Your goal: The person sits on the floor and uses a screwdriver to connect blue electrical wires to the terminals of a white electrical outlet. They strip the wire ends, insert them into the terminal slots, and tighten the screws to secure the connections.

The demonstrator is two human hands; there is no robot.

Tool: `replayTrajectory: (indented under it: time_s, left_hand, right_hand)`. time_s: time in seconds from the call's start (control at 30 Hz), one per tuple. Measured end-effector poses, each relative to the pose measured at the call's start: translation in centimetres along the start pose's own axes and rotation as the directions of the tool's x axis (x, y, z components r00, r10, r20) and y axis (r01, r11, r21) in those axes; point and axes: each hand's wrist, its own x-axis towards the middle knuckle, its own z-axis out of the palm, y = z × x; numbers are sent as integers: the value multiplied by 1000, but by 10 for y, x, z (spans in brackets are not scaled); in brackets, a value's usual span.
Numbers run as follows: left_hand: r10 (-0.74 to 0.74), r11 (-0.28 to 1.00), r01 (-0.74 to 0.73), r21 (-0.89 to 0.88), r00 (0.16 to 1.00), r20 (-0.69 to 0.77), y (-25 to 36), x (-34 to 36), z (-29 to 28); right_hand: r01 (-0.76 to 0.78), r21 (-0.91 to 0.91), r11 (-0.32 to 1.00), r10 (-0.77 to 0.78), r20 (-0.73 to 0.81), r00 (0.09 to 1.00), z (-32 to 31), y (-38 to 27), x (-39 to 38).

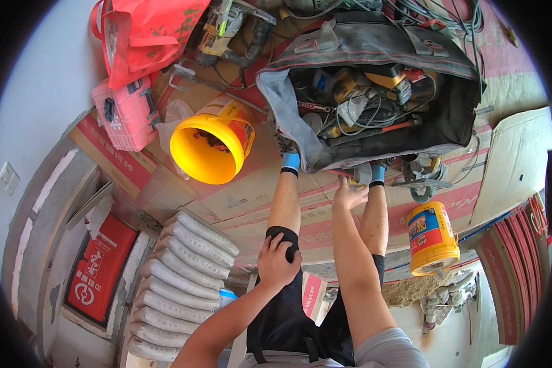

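Observation:
My left hand (pixel 278 260) rests on my left knee, fingers spread over the black cloth, holding nothing. My right hand (pixel 351 195) reaches down between my shins to the near edge of a large black tool bag (pixel 288 113). Its fingers are curled beside a small grey object (pixel 362 174); what they grip, if anything, I cannot make out. The bag gapes wide. Inside lie yellow-and-black power tools (pixel 349 84), a coiled grey cable (pixel 380 115) and a tool with a red-orange handle (pixel 400 126).
A yellow bucket (pixel 205 150) lies tilted left of the bag, near a red tool case (pixel 126 113) and a red bag (pixel 144 43). A rotary hammer (pixel 233 30) is behind. Right stand a metal-framed tool (pixel 423 178) and another yellow bucket (pixel 432 236). White sacks (pixel 178 282) are stacked left.

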Motion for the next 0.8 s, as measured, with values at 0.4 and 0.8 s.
replayTrajectory:
  time_s: [0.4, 0.8]
  left_hand:
    - [-9, 1000, 8, -17, 1000, -17, -16, -5, 10]
    - [43, 999, -44, -14, 997, -67, -9, -3, 4]
  right_hand:
    - [530, 314, 788, -587, 123, 800, -121, -121, 13]
    - [912, -154, 381, -811, 418, 409, -86, -306, 140]
